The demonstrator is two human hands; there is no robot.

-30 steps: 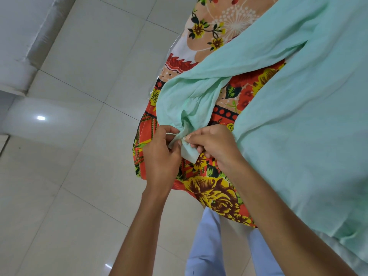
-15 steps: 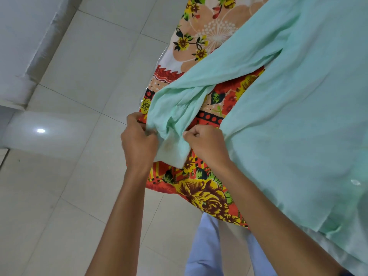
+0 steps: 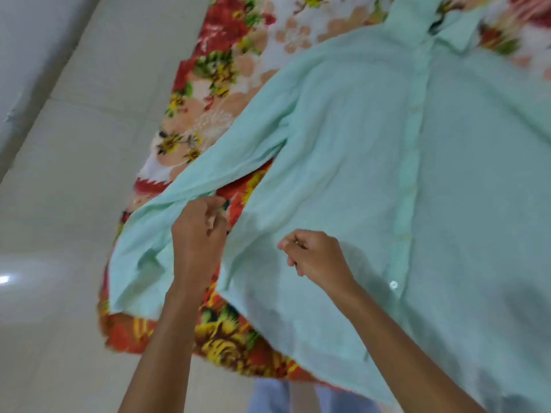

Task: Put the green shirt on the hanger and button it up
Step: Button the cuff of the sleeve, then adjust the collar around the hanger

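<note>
The pale green shirt (image 3: 343, 162) lies spread front-up on a floral bedspread (image 3: 226, 93). Its collar is at the far top right and its placket runs down the middle, with a white button (image 3: 393, 284) showing. One sleeve stretches down to the left, its cuff near the bed's corner. My left hand (image 3: 198, 239) hovers over that sleeve's upper edge with curled fingers; blur hides whether it pinches fabric. My right hand (image 3: 317, 257) is over the shirt's lower front, fingers closed, holding nothing that I can see. No hanger is in view.
The bed's corner (image 3: 128, 335) is at the lower left, and pale floor tiles (image 3: 59, 204) lie beyond it to the left. A grey ledge or wall base runs along the top left. Light blue trouser legs (image 3: 268, 394) show below the bed edge.
Both hands have let go of the cuff they were pinching together. The sleeve now lies flat, the right hand has moved right over the shirt's body, and the view has swung up over the whole shirt.
</note>
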